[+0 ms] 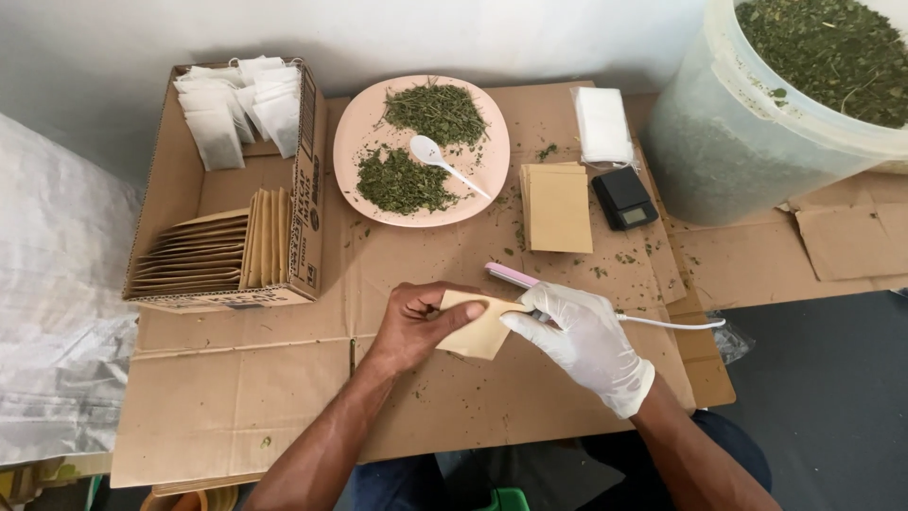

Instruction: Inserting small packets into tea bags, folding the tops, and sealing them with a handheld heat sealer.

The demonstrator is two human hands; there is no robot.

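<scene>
The bare left hand (416,322) pinches a small tan paper pouch (476,328) between thumb and fingers, low in the middle of the flattened cardboard sheet (236,397). The right hand (582,341), in a white glove, grips the pouch's other edge and closes around a pink handheld sealer (511,276), whose white cord (672,325) trails off toward 3 o'clock.

At 12 o'clock from the hands sits a pink plate (364,123) holding two heaps of dried green leaf (435,112) and a white plastic spoon (440,161) lying between them. At 10 o'clock stands an open cardboard box (307,189): its far end holds filled white sachets (236,109), its near end rows of tan pouches (213,251) standing on edge. At 2 o'clock a large translucent bucket (738,142) is filled nearly to the rim with more dried leaf (823,52).

Between plate and bucket lie a stack of flat tan pouches (558,208), a stack of empty white sachets (603,125) and a small black pocket scale (624,199). Leaf crumbs dot the cardboard.
</scene>
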